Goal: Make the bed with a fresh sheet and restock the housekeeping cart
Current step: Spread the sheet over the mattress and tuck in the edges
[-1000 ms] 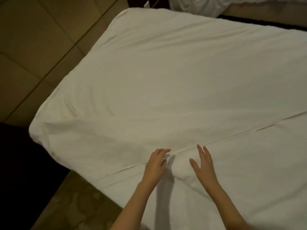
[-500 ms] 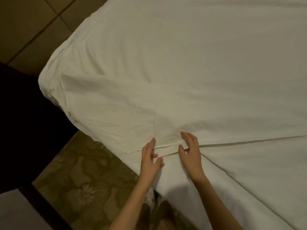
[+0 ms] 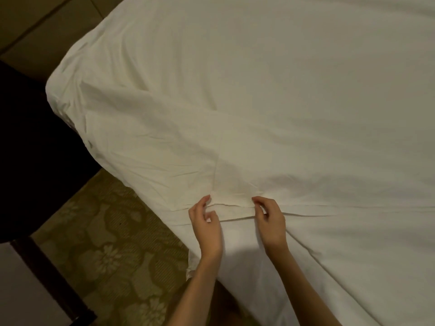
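A white sheet (image 3: pixel 259 102) lies spread over the bed and fills most of the head view. Its hemmed edge (image 3: pixel 233 205) runs across the near side of the mattress, over a second white layer (image 3: pixel 341 255) beneath. My left hand (image 3: pixel 206 228) has its fingers curled at that hem, fingertips on the fabric. My right hand (image 3: pixel 270 222) is a hand's width to the right, fingers bent and pinching the same hem. The sheet wrinkles toward both hands. The bed's left corner (image 3: pixel 61 95) is wrapped in bunched fabric.
Patterned beige carpet (image 3: pixel 106 243) lies to the left of the bed below me. A dark piece of furniture (image 3: pixel 30 149) stands beside the bed corner, with a pale surface with a dark edge (image 3: pixel 23 290) at the bottom left. Tan wall panels (image 3: pixel 35 24) are behind.
Both hands have gone from flat on the sheet to curled at its hem and have moved slightly apart. The view has swung down and left toward the bed's near edge.
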Demonstrator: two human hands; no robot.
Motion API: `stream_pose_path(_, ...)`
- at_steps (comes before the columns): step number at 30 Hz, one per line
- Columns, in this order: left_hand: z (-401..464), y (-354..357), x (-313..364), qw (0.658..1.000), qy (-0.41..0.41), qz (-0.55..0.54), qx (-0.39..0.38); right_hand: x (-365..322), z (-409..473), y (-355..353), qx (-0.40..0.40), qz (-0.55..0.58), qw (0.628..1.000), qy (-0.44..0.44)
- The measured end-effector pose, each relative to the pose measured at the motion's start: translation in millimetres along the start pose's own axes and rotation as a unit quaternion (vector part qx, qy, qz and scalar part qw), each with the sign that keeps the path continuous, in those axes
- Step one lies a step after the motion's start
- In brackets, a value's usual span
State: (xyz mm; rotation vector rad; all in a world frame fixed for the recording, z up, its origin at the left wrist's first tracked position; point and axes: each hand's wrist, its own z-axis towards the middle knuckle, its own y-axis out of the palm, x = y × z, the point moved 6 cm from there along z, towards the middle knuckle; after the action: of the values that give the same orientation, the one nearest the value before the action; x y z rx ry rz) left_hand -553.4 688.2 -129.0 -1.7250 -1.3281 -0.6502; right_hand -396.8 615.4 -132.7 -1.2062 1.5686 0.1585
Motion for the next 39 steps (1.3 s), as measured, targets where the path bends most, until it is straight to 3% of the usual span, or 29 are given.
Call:
stream_pose_path(5, -8, -2, -24, 0.999, -0.039, 0.016, 0.008, 7, 6, 8, -0.013, -0.032, 0.999, -0.007)
stream_pose_path(9, -11, 1, -30, 0.994, -0.103, -0.038, 0.015, 13, 11, 14, -0.001, -0.048, 0.999, 0.003)
stream_pose_path(17, -11, 21, -20, 0.994, -0.066, -0.081, -0.019, 12, 0, 9, -0.006, 0.025, 1.000, 0.003)
stream_pose_path(24, -9, 4, -19, 0.976, -0.098, -0.164, 0.110, 6, -13, 3, -0.035, 0.065, 0.997, -0.020)
stream_pose_path(29, -31, -25, -42, 0.972, -0.114, -0.127, 0.162, 19, -26, 13, -0.071, 0.015, 0.997, -0.029)
stream_pose_path(39, -14, -1, -33, 0.975, -0.131, -0.081, 0.163, 7, -25, 9, -0.030, 0.099, 0.994, -0.019)
